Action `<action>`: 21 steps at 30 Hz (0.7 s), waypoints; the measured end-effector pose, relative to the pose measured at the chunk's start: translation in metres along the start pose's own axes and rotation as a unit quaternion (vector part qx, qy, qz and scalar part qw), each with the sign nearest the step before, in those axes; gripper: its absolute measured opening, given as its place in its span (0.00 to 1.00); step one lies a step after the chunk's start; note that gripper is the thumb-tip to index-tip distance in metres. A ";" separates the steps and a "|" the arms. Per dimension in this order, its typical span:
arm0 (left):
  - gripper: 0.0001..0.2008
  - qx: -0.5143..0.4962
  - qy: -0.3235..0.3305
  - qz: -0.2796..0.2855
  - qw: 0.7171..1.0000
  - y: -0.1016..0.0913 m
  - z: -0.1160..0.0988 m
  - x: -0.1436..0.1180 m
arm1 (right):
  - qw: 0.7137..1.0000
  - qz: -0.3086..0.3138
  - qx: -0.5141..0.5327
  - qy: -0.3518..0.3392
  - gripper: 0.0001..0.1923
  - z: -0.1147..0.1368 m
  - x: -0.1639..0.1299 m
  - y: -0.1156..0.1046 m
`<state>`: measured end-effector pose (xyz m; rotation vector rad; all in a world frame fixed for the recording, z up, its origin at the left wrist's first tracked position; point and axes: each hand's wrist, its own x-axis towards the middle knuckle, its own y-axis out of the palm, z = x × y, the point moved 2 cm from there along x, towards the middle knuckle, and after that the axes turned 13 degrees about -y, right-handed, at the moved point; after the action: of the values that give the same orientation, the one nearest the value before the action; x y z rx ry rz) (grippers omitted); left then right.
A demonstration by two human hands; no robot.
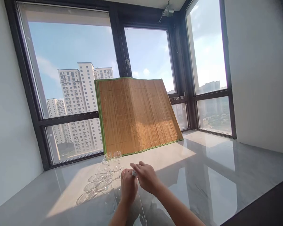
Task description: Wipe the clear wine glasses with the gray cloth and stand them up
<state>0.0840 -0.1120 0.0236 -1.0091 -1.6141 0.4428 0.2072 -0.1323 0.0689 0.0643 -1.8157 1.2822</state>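
On the bench [202,175], beside the glasses [108,169], your left hand [128,186] and right hand [146,177] have fingers pinching one small white object [134,173].

A single head-worn view is taken from above the near edge of a glossy grey marble counter [214,175], faced forward and slightly down toward a green-edged bamboo mat [138,116] propped against dark-framed corner windows [118,47], seen from close range.
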 end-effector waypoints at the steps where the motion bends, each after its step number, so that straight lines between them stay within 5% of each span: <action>1: 0.15 -0.009 -0.005 0.007 1.000 -0.002 0.004 -0.001 | 0.999 -0.011 0.017 0.034 0.31 -0.009 0.005 0.001; 6: 0.13 -0.079 -0.067 0.034 0.994 -0.010 0.026 -0.006 | 0.938 -0.105 0.242 0.224 0.28 -0.054 -0.003 0.007; 10: 0.15 -0.121 -0.126 0.040 0.984 -0.009 0.035 -0.005 | 0.831 -0.229 0.418 0.287 0.26 -0.053 -0.033 0.029; 12: 0.15 -0.126 -0.137 0.059 0.981 -0.006 0.032 -0.003 | 0.806 -0.266 0.424 0.316 0.27 -0.045 -0.048 0.042; 21: 0.10 -0.070 -0.118 0.131 0.982 0.001 0.005 -0.004 | 0.835 -0.261 0.403 0.271 0.30 -0.030 -0.055 0.049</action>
<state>0.0801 -0.1139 0.0191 -1.3261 -1.7475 0.6542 0.2350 -0.1088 -0.0020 0.5608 -0.6165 1.3803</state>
